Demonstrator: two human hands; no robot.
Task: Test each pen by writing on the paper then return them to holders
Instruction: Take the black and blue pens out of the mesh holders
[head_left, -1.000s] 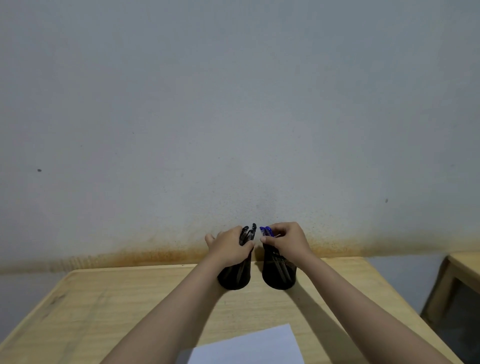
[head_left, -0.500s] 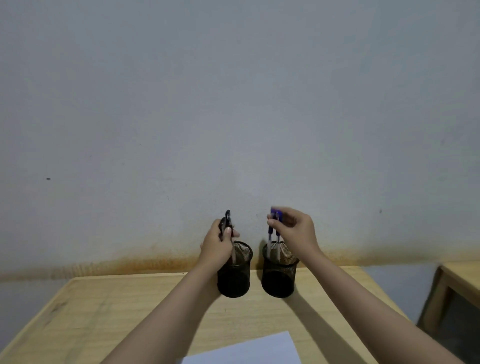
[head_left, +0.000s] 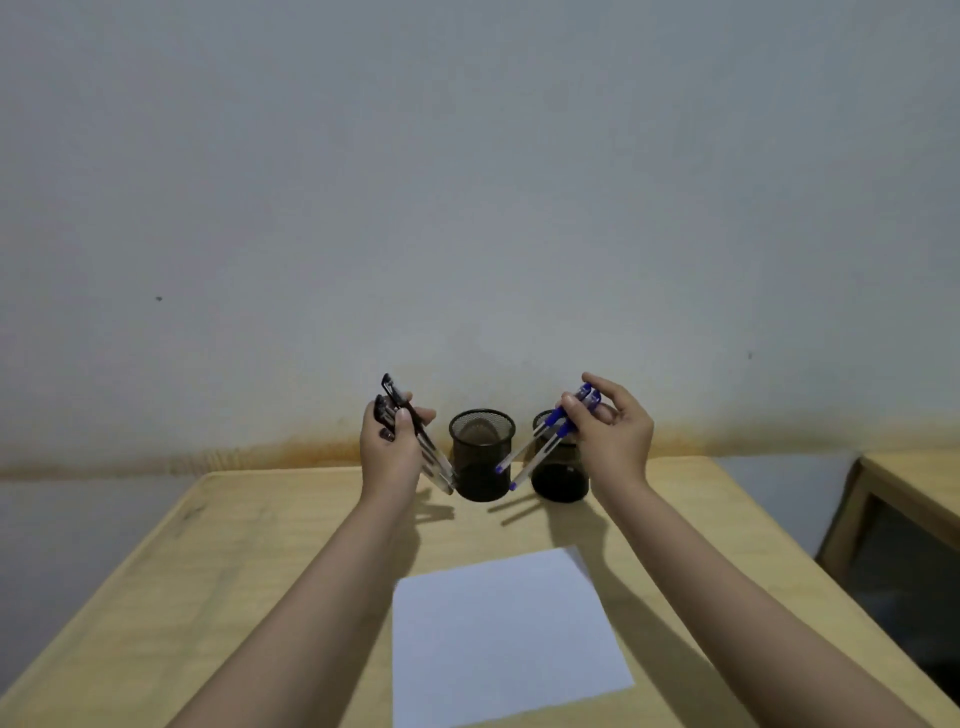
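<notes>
Two black mesh holders stand at the back of the wooden table, the left holder (head_left: 482, 457) and the right holder (head_left: 562, 475) partly behind pens. My left hand (head_left: 390, 451) grips a bunch of black pens (head_left: 426, 447), tips slanting down toward the left holder. My right hand (head_left: 615, 434) pinches blue pens (head_left: 545, 436) by their caps, tips pointing down-left in front of the right holder. Both bunches are out of the holders. A white sheet of paper (head_left: 504, 634) lies on the table close to me.
The wooden table (head_left: 208, 571) meets a grey wall with a rusty stain along its base. A second wooden piece of furniture (head_left: 904, 499) stands to the right, past a gap.
Both hands have lifted their pen bunches out of the holders and moved apart, left hand leftward, right hand rightward. The pens now tilt instead of standing upright. The view has tilted down.
</notes>
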